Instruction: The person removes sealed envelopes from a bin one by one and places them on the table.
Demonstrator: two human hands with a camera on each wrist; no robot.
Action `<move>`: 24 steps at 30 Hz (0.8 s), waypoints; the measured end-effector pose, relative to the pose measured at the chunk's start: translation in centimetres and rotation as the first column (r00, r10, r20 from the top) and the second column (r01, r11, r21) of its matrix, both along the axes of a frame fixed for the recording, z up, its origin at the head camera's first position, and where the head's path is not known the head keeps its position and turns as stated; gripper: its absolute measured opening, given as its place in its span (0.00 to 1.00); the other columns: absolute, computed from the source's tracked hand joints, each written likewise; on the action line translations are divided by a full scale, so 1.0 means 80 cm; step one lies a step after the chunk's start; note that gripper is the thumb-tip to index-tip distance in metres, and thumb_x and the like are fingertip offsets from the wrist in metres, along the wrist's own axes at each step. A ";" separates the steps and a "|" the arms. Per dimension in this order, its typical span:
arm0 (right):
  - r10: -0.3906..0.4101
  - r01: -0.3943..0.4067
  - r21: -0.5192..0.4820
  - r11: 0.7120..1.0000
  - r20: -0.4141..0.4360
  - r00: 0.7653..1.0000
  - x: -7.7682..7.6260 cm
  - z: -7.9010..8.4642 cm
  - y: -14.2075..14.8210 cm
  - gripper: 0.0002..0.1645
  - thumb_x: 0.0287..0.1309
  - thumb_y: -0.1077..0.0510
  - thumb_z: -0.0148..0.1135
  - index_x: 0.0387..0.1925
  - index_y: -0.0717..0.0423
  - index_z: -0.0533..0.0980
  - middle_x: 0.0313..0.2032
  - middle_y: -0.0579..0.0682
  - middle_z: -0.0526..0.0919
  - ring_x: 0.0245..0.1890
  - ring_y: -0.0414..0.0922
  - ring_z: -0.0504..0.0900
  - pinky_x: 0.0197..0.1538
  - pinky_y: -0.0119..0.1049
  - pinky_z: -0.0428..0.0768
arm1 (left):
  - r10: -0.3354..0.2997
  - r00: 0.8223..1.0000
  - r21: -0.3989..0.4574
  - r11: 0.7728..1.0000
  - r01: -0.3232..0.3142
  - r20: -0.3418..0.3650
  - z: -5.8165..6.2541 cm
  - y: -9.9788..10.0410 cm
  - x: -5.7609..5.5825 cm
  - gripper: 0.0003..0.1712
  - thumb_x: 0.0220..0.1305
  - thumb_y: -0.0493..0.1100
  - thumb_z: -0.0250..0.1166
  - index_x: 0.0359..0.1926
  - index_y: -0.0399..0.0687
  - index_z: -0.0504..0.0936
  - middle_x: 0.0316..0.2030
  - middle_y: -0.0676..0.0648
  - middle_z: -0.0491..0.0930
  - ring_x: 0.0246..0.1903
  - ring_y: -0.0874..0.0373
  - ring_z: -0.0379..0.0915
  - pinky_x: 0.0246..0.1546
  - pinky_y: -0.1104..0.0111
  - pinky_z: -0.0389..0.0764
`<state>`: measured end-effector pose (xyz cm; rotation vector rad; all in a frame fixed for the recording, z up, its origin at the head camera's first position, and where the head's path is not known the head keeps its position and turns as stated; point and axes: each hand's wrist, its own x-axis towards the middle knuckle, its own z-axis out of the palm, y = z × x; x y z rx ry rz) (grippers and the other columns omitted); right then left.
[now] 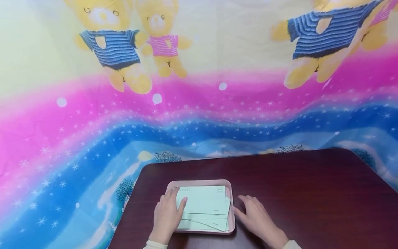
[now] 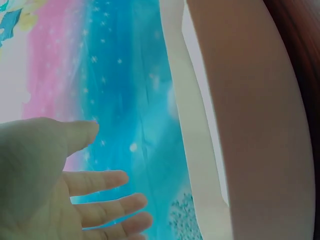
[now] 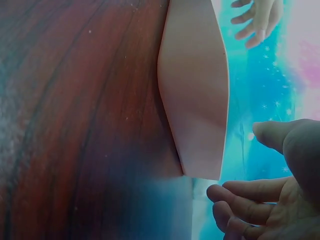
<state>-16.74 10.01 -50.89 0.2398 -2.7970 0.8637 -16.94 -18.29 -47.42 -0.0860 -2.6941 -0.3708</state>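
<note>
A shallow pale pink tray (image 1: 199,182) holds several light green envelopes (image 1: 203,200), stacked loosely and fanned out at the lower right. Over the tray's left side is my left hand (image 1: 167,211), overlapping the envelopes' left edge in the head view. In the left wrist view its thumb and fingers (image 2: 105,207) are spread and hold nothing. My right hand (image 1: 256,216) hovers just right of the tray, its thumb tip near the rim. The right wrist view shows its fingers (image 3: 255,200) loosely bent and holding nothing, beside the tray's outer wall (image 3: 195,90).
The tray stands on a dark reddish-brown wooden table (image 1: 295,183) with rounded corners, toward its left part. Behind the table hangs a bright cloth (image 1: 199,100) printed with teddy bears and snowflakes in pink and blue.
</note>
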 end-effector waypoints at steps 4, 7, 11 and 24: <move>0.011 -0.011 -0.003 1.000 -0.009 1.000 -0.004 0.002 -0.004 0.30 0.49 0.47 0.66 0.50 0.61 0.77 0.28 0.45 0.77 0.30 0.41 0.71 0.36 0.41 0.72 | 0.034 0.999 0.002 0.999 -0.034 0.015 0.000 -0.021 -0.001 0.27 0.62 0.55 0.58 0.56 0.42 0.78 0.48 0.40 0.79 0.44 0.43 0.75 0.38 0.49 0.77; 0.018 -0.019 -0.012 1.000 -0.018 1.000 -0.006 0.004 -0.009 0.31 0.49 0.49 0.66 0.52 0.63 0.76 0.23 0.43 0.71 0.26 0.40 0.66 0.32 0.38 0.68 | 0.067 0.997 0.019 0.998 -0.068 0.045 -0.002 -0.035 -0.002 0.26 0.63 0.52 0.58 0.55 0.39 0.77 0.48 0.37 0.79 0.45 0.42 0.75 0.39 0.48 0.77; 0.030 -0.030 -0.012 0.999 -0.036 0.999 -0.007 0.002 -0.015 0.28 0.48 0.51 0.66 0.50 0.64 0.77 0.20 0.41 0.68 0.24 0.39 0.65 0.30 0.36 0.66 | 0.108 0.990 0.030 0.993 -0.111 0.094 -0.006 -0.049 -0.002 0.24 0.63 0.46 0.58 0.54 0.34 0.77 0.48 0.34 0.78 0.44 0.39 0.75 0.39 0.47 0.77; 0.086 -0.081 -0.083 0.993 0.058 0.995 -0.003 -0.009 -0.019 0.11 0.52 0.60 0.61 0.37 0.57 0.83 0.19 0.43 0.77 0.19 0.36 0.68 0.23 0.35 0.69 | 0.082 0.976 -0.035 0.996 -0.077 0.201 -0.032 -0.067 0.001 0.11 0.60 0.33 0.56 0.43 0.34 0.79 0.27 0.38 0.80 0.24 0.41 0.77 0.23 0.50 0.76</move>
